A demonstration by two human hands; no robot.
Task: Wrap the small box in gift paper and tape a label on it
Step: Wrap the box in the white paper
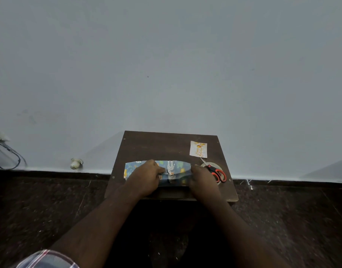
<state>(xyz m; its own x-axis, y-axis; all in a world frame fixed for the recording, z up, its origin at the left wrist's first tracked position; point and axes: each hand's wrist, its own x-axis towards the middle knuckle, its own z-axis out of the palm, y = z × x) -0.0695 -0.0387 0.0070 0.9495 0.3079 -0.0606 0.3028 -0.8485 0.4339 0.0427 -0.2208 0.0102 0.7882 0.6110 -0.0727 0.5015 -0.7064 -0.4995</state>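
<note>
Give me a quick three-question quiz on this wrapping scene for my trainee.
1. True or false: the label is already taped on the gift paper.
2. What lies on the tape roll? A) scissors B) pen C) label
3. Which hand is nearer the scissors?

Key:
1. False; it lies apart on the table.
2. A.
3. The right hand; the left hand rests on the paper's other side.

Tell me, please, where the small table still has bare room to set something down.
Bare wood lies behind the gift paper, left of the label. The table's right side is crowded: label, scissors, tape roll.
</note>
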